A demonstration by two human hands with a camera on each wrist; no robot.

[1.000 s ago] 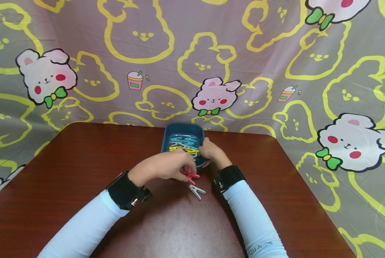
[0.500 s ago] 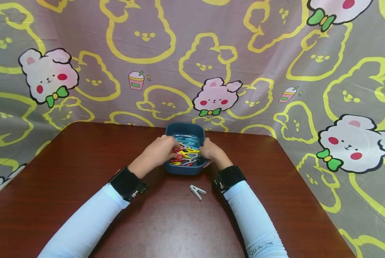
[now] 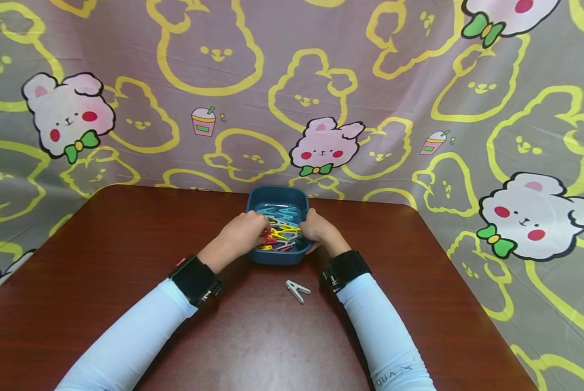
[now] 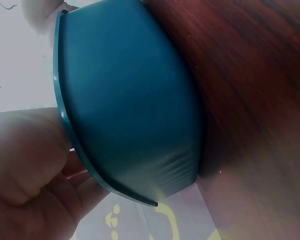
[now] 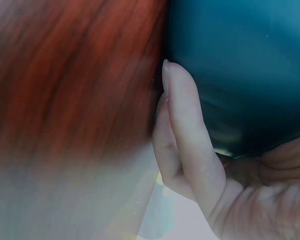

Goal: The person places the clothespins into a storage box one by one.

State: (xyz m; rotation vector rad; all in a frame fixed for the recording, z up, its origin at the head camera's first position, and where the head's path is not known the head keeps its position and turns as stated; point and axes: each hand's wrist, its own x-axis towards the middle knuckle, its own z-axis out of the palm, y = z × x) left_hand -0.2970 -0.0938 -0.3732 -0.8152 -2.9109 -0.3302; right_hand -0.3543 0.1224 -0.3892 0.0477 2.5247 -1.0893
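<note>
A dark blue plastic box (image 3: 278, 257) holds several clothespins: light blue ones (image 3: 284, 210) at the back, grey ones and yellow ones (image 3: 287, 228) further forward. My left hand (image 3: 240, 233) reaches over the box's left rim, pinching a red clothespin (image 3: 266, 232) between thumb and fingers just inside. The left wrist view shows that hand (image 4: 30, 170) bent over the rim, its fingertips partly hidden. With my right hand (image 3: 318, 227) I grip the box's right wall; in the right wrist view its fingers (image 5: 190, 120) lie against the outer side. A grey clothespin (image 3: 296, 290) lies on the table before the box.
The brown wooden table (image 3: 174, 228) reaches back to a patterned cloth (image 3: 243, 81) hanging behind it and along the sides. The box stands near the table's back edge.
My left hand has carried the red clothespin from in front of the box, up and left, into it. My right hand has stayed at the box's right side; the loose grey clothespin has not moved.
</note>
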